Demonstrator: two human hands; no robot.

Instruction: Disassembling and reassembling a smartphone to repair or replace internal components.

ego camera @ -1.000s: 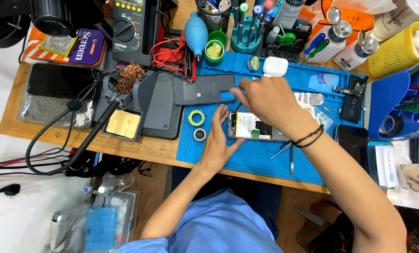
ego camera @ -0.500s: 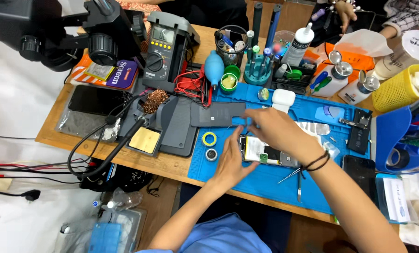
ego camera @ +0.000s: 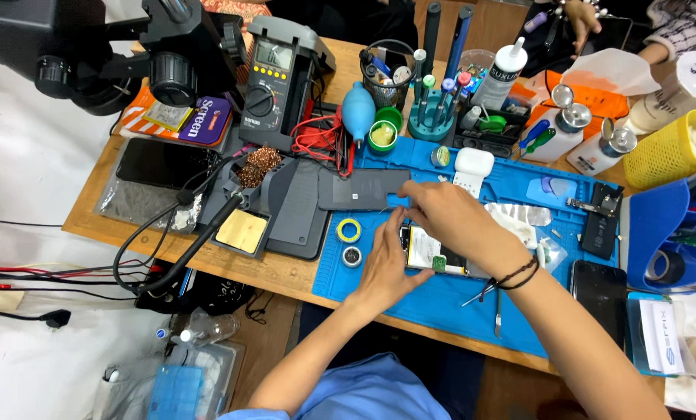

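Hands [ego camera: 418,241] on flat opened phone [ego camera: 433,253]

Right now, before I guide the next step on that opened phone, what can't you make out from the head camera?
- Opened phone: the right hand covers its upper part, the left hand its left edge.
- Right fingertips: too small to tell whether their grip holds a tool or part.
- Tweezers: partly under the right forearm.
- Dark phone: far end behind the arm.

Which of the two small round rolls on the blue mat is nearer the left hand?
The grey roll, lying just beside the left hand; the yellow tape roll sits farther up the blue mat.
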